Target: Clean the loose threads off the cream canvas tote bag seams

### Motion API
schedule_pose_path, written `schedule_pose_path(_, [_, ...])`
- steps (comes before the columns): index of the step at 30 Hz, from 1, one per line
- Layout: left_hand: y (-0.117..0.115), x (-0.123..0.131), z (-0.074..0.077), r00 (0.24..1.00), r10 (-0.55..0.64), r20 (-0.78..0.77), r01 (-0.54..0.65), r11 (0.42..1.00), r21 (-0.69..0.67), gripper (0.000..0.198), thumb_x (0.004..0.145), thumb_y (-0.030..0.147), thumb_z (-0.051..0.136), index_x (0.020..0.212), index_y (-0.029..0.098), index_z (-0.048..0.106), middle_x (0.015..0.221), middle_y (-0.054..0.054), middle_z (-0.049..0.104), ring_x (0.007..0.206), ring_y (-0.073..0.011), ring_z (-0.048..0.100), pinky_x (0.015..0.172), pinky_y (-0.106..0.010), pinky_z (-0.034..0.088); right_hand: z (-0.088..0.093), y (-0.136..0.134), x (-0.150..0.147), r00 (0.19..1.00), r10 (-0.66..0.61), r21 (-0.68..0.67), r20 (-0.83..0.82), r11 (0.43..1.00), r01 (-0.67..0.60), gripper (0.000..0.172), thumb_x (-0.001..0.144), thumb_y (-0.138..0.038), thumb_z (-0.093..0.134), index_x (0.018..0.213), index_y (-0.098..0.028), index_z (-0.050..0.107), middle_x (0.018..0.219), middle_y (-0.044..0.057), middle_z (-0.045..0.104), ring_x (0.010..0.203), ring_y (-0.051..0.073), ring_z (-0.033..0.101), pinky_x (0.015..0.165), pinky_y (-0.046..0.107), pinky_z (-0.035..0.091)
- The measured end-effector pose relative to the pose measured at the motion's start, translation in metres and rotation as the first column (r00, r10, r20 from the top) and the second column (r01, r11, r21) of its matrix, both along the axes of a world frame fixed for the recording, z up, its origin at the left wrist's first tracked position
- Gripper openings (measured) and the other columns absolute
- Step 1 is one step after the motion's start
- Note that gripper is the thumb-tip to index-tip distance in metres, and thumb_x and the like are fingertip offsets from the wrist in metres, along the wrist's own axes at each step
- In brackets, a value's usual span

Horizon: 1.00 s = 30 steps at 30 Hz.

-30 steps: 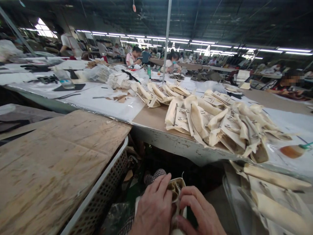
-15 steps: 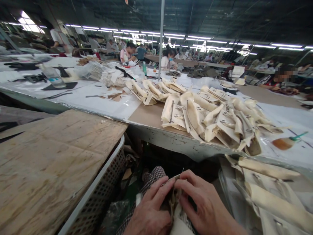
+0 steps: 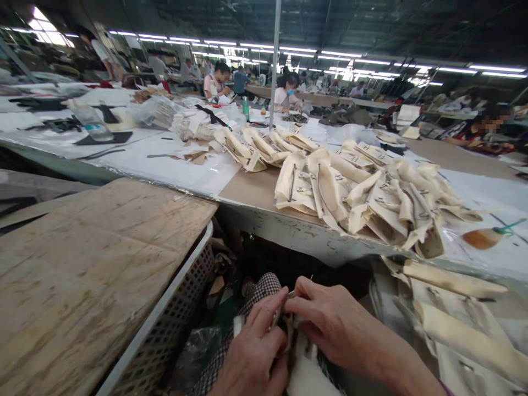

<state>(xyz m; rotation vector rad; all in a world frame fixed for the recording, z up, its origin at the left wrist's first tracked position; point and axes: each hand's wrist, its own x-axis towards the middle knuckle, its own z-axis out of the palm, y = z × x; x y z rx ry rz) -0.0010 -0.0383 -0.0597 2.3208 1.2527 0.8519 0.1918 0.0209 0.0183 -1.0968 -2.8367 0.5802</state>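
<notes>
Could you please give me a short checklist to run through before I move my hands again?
1. Left hand touching the held cream piece: ok, fingers against it.
2. Right hand at the same piece: ok, fingers bent close to the left hand's.
3. Inner fold of the held piece in sight: cannot tell fully, the hands cover much of it.
4. White basket apart from the hands: ok, there is a gap.
5. Amber bottle upright: not ok, it lies on its side on the table.
</notes>
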Motion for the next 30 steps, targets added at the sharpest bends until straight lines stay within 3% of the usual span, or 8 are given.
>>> schedule_pose_path(8, [0.002,-0.003,0.009,1.000,0.003,0.030,-0.002,0.998,-0.060,0.024,0.075,0.002,0.050,0.080,0.019,0.065,0.155,-0.008,0.034,0.138,-0.0312,0.038,0.107,-0.043,0.045,-0.003,0.009,-0.005,0.995,0.008,0.069,-0.100,0.998,-0.001,0.028,0.075,0.002,0.054,0.092,-0.020,0.052,0.097,0.001,0.052,0.084,0.017,0.051,0.061,0.028,0.036])
schedule_pose_path(12, [0.002,-0.003,0.007,0.999,-0.004,0.038,0.005,1.000,-0.030,0.032,0.073,-0.001,0.046,0.084,0.020,0.067,0.152,-0.008,0.040,0.135,-0.0285,0.043,0.105,-0.042,0.047,0.002,0.015,-0.007,0.991,0.086,0.054,-0.104,0.995,-0.081,0.023,0.074,0.002,0.057,0.078,-0.021,0.057,0.094,0.000,0.054,0.089,0.018,0.047,0.073,0.031,0.038])
schedule_pose_path(15, [0.002,-0.004,0.007,0.999,-0.002,0.040,0.003,1.000,-0.030,0.031,0.071,-0.003,0.045,0.078,0.019,0.065,0.152,-0.008,0.041,0.135,-0.0280,0.044,0.105,-0.042,0.047,0.002,0.021,-0.008,0.987,0.132,0.018,-0.090,0.991,-0.131,0.021,0.078,-0.002,0.061,0.080,-0.022,0.063,0.095,0.000,0.056,0.090,0.018,0.048,0.081,0.034,0.038])
schedule_pose_path(18, [0.001,-0.007,0.009,0.999,-0.016,0.041,0.018,0.999,-0.045,0.030,0.069,-0.004,0.045,0.077,0.019,0.063,0.156,-0.006,0.034,0.137,-0.0282,0.041,0.107,-0.042,0.045,0.000,0.025,-0.009,0.992,0.120,0.025,-0.047,0.993,-0.119,0.014,0.080,-0.007,0.065,0.078,-0.021,0.064,0.093,0.000,0.057,0.089,0.018,0.048,0.081,0.035,0.037])
schedule_pose_path(22, [0.000,-0.009,0.011,1.000,0.021,0.000,-0.020,0.993,-0.117,0.030,0.064,-0.003,0.047,0.081,0.019,0.059,0.155,-0.008,0.036,0.139,-0.0277,0.040,0.109,-0.042,0.043,0.000,0.027,-0.008,0.994,0.100,-0.002,-0.043,0.995,-0.100,0.016,0.080,-0.009,0.071,0.072,-0.019,0.061,0.090,-0.001,0.057,0.087,0.017,0.049,0.080,0.034,0.037])
schedule_pose_path(26, [0.003,-0.006,0.013,0.996,0.044,-0.074,-0.059,0.976,-0.211,0.020,0.065,0.009,0.061,0.082,0.020,0.060,0.153,-0.010,0.041,0.134,-0.0341,0.044,0.104,-0.048,0.049,-0.002,0.025,-0.005,0.992,0.066,-0.059,-0.106,0.996,-0.072,0.016,0.083,-0.009,0.071,0.075,-0.020,0.061,0.091,-0.002,0.055,0.088,0.016,0.048,0.078,0.031,0.037])
schedule_pose_path(30, [0.010,-0.002,0.018,0.990,0.085,-0.115,-0.100,0.986,-0.132,0.011,0.075,0.017,0.063,0.085,0.020,0.065,0.149,-0.010,0.046,0.132,-0.0353,0.046,0.104,-0.055,0.047,-0.009,0.021,-0.003,0.986,0.006,-0.068,-0.167,0.997,-0.018,0.019,0.081,-0.006,0.069,0.072,-0.018,0.058,0.087,-0.003,0.052,0.085,0.015,0.047,0.075,0.031,0.036])
